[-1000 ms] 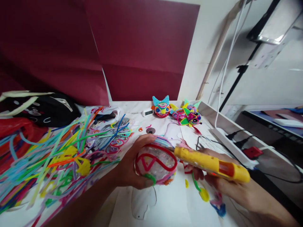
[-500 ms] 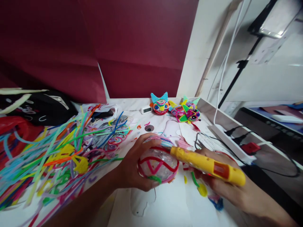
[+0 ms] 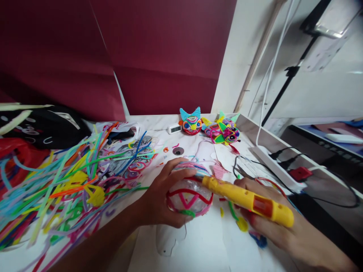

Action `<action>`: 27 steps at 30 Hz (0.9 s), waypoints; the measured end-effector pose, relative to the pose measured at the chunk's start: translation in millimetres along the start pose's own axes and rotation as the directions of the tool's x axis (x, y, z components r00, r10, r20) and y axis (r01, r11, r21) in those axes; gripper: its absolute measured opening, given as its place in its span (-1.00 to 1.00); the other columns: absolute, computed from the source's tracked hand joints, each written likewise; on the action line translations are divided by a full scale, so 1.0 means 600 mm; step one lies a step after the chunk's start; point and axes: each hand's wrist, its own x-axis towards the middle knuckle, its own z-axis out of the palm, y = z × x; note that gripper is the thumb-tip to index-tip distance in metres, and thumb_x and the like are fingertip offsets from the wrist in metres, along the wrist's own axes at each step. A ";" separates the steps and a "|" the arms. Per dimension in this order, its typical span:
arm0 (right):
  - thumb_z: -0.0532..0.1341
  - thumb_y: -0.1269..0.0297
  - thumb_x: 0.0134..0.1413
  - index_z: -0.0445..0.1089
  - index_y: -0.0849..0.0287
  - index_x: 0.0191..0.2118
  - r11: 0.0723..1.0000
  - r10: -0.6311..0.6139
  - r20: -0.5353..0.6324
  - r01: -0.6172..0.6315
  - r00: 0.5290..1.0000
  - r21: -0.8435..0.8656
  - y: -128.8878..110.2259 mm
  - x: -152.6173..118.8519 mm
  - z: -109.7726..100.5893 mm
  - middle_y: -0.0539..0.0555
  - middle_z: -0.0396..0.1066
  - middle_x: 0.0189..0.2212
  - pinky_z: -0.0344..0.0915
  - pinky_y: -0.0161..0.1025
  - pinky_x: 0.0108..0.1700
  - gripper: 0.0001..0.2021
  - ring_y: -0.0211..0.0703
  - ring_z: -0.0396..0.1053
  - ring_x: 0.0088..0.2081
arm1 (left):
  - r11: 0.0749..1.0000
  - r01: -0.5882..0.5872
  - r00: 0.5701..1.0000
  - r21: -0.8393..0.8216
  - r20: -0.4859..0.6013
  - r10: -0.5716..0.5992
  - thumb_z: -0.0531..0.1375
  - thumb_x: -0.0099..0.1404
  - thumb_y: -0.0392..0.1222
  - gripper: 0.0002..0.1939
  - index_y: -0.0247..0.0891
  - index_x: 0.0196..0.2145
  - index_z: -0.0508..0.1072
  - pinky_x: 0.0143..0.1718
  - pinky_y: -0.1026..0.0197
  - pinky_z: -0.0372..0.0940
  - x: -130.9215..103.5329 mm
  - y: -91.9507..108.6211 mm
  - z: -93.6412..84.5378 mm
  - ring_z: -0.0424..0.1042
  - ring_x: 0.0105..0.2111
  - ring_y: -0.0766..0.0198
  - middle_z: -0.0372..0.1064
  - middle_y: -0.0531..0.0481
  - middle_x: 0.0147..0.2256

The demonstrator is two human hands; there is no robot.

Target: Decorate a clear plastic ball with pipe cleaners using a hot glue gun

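My left hand (image 3: 164, 196) is wrapped round a clear ball (image 3: 195, 194) trimmed with red, pink, blue and green pipe cleaner. In my right hand (image 3: 263, 211) is a yellow glue gun (image 3: 241, 194), its front end against the upper right side of the ball. A pink fuzzy piece (image 3: 219, 170) lies just behind the ball. Below the glue gun are a green stem with a yellow tip (image 3: 242, 224) and a dark blue curled piece (image 3: 259, 240). White paper (image 3: 204, 245) lies under both hands.
Loose pipe cleaners (image 3: 70, 181) cover the left. Decorated figures (image 3: 192, 122) and a small white digital display (image 3: 174, 129) stand at the back. On the right are a power strip (image 3: 279, 170), cables and a black stand (image 3: 283, 90). A black bag (image 3: 42, 126) lies far left.
The view has shifted slightly. Both hands hold the same things, and the glue gun's front end remains at the ball.
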 end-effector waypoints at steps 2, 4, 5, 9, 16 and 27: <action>0.09 0.36 0.14 0.26 0.08 -0.27 1.000 -0.003 -0.017 0.003 1.000 -0.003 0.003 -0.002 0.000 0.00 0.31 -0.37 0.19 -0.20 -0.34 -0.94 -0.15 0.28 -0.38 | 1.000 0.004 1.000 -0.006 0.006 -0.004 0.43 -0.15 -0.06 0.01 0.03 0.25 0.15 0.15 -0.19 0.26 0.001 0.000 0.000 0.16 0.23 -0.21 0.09 -0.15 0.24; 0.10 0.34 0.16 0.27 0.08 -0.26 1.000 -0.002 -0.026 0.002 1.000 -0.011 0.005 -0.003 -0.001 0.01 0.31 -0.36 0.19 -0.19 -0.34 -0.95 -0.14 0.28 -0.37 | 1.000 0.001 1.000 -0.014 0.007 -0.001 0.44 -0.16 -0.05 0.03 0.04 0.26 0.14 0.15 -0.21 0.26 0.002 -0.001 0.001 0.16 0.23 -0.23 0.09 -0.16 0.23; 0.10 0.33 0.17 0.28 0.08 -0.26 1.000 -0.003 -0.029 0.003 1.000 -0.015 0.006 -0.004 -0.001 0.01 0.31 -0.36 0.20 -0.19 -0.33 -0.95 -0.14 0.28 -0.37 | 1.000 0.000 1.000 -0.017 0.007 0.000 0.45 -0.17 -0.04 0.04 0.05 0.26 0.13 0.14 -0.22 0.25 0.002 -0.002 0.001 0.15 0.22 -0.24 0.09 -0.16 0.23; 0.11 0.32 0.18 0.29 0.09 -0.29 1.000 -0.003 -0.031 0.003 1.000 0.002 0.008 -0.004 -0.002 0.03 0.33 -0.37 0.21 -0.19 -0.35 -0.96 -0.14 0.28 -0.38 | 1.000 0.007 1.000 -0.022 0.016 -0.007 0.44 -0.15 -0.05 0.03 0.07 0.26 0.13 0.17 -0.24 0.21 0.002 -0.004 0.001 0.14 0.22 -0.24 0.10 -0.15 0.23; 0.13 0.25 0.21 0.30 0.08 -0.28 0.999 0.021 -0.043 -0.020 0.999 0.025 0.008 -0.005 -0.006 0.04 0.34 -0.36 0.24 -0.21 -0.37 -0.94 -0.14 0.29 -0.38 | 0.999 0.022 1.000 -0.024 0.012 -0.022 0.44 -0.14 0.02 0.03 0.07 0.27 0.12 0.17 -0.22 0.20 0.000 -0.008 -0.002 0.14 0.23 -0.23 0.09 -0.17 0.24; 0.11 0.24 0.22 0.27 0.09 -0.35 1.000 -0.001 -0.075 -0.001 0.997 -0.016 0.009 -0.007 -0.008 0.01 0.28 -0.40 0.20 -0.21 -0.34 -0.88 -0.17 0.23 -0.40 | 1.000 0.026 1.000 -0.017 -0.013 -0.027 0.43 -0.13 0.11 0.02 0.09 0.26 0.13 0.15 -0.27 0.20 -0.002 -0.011 -0.001 0.14 0.23 -0.28 0.09 -0.15 0.24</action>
